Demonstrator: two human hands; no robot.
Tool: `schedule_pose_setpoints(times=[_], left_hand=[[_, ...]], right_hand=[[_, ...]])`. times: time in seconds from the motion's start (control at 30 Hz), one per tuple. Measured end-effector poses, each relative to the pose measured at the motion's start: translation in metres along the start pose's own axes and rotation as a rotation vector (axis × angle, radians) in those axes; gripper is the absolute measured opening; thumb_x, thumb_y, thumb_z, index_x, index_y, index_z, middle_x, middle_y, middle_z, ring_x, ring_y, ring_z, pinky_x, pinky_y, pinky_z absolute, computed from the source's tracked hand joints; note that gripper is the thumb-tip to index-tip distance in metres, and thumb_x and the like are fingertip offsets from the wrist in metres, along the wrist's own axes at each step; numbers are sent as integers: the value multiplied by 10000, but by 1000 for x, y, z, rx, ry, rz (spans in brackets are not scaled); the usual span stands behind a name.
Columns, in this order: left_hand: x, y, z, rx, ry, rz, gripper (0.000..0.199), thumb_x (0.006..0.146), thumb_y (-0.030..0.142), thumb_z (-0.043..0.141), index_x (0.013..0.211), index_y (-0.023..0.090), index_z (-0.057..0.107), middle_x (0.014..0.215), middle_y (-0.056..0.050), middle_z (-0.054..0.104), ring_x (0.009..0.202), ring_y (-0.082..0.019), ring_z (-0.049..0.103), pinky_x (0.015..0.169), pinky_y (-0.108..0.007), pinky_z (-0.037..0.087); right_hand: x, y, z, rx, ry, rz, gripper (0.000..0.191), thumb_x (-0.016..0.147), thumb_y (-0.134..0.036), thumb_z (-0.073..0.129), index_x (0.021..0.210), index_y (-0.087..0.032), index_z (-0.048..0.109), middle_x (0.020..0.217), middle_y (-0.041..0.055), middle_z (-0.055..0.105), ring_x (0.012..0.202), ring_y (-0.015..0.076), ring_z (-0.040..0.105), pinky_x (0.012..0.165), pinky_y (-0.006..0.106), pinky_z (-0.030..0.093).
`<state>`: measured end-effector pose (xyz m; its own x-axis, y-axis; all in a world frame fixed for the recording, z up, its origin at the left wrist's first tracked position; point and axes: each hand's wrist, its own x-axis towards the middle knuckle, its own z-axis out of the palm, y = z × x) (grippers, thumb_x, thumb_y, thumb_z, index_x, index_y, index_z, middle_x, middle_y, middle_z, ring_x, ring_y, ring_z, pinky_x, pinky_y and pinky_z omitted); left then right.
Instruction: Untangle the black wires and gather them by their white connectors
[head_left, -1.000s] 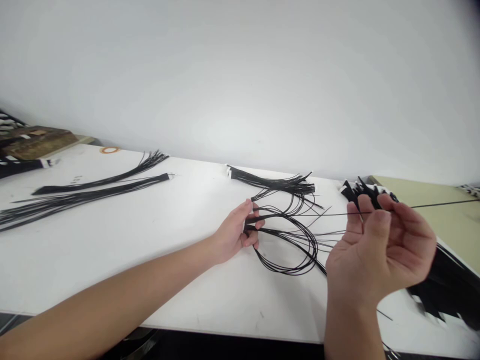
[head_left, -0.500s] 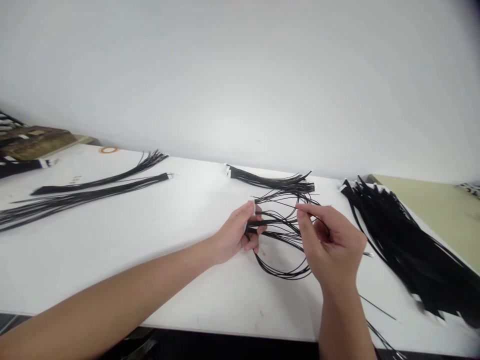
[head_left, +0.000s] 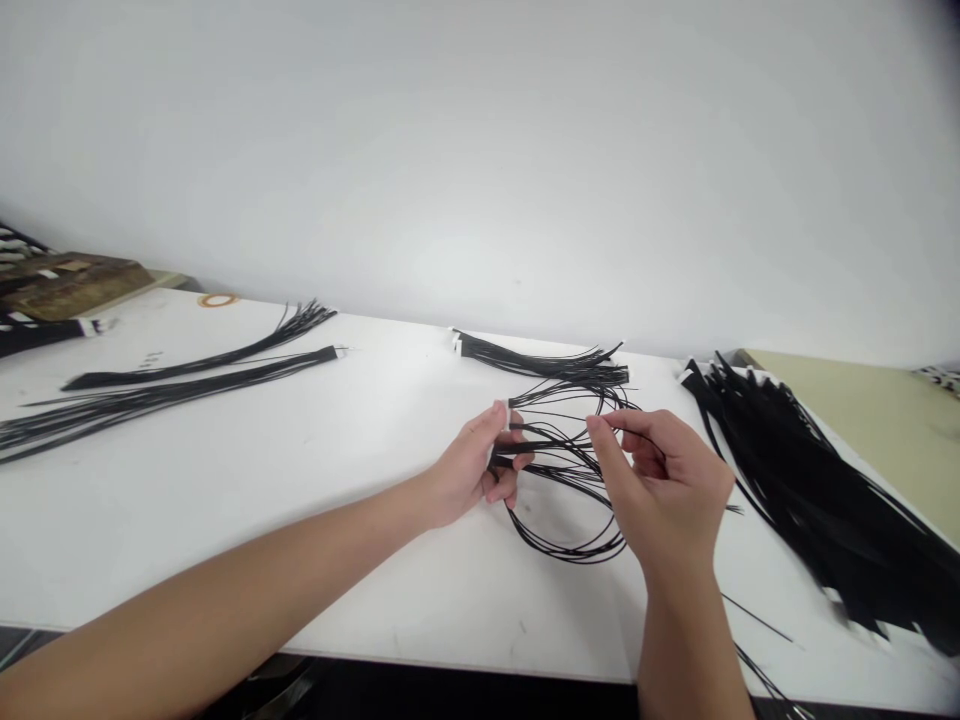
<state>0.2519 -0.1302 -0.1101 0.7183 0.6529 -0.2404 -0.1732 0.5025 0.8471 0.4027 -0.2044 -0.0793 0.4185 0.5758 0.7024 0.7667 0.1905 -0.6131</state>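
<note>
My left hand grips a white connector from which many thin black wires fan out to the right and loop round. To the right of it, my right hand is closed in a pinch on a thin black wire, thumb and forefinger together near the loops. The looped wires hang between the two hands above the white table. Part of the bundle is hidden behind my right hand.
Behind my hands lies a black wire bundle. More bundles rest at the left, near an orange ring and a brown block. A large black wire pile covers the right side, beside a pale yellow board.
My right thumb has shifted slightly left and down, and the pinched wire and loops near it have moved a little. My left hand stays where it was.
</note>
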Motion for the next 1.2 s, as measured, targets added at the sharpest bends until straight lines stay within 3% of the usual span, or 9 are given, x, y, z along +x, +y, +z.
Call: schedule_pose_setpoints(times=[0.33, 0.67, 1.2], left_hand=[[-1, 1, 0, 9, -8, 1, 396, 870, 617, 293, 905, 234, 386, 627, 73, 447, 321, -30, 299, 475, -262, 434], [0, 1, 0, 3, -32, 14, 399, 872, 615, 291, 878, 226, 385, 616, 70, 447, 315, -28, 297, 456, -253, 429], [0, 4, -1, -62, -26, -54, 378, 855, 611, 353, 868, 234, 384, 594, 79, 439, 323, -33, 285, 468, -241, 431]], right_hand=[[0, -1, -2, -3, -72, 10, 70, 743, -250, 675, 733, -189, 643, 588, -20, 518, 513, 82, 445, 398, 204, 334], [0, 3, 2, -6, -41, -3, 98, 766, -278, 653, 726, -189, 653, 581, -25, 500, 510, 74, 418, 402, 198, 320], [1, 2, 1, 24, -159, 115, 117, 812, -293, 603, 745, -204, 636, 632, -15, 496, 547, 92, 420, 471, 223, 365]])
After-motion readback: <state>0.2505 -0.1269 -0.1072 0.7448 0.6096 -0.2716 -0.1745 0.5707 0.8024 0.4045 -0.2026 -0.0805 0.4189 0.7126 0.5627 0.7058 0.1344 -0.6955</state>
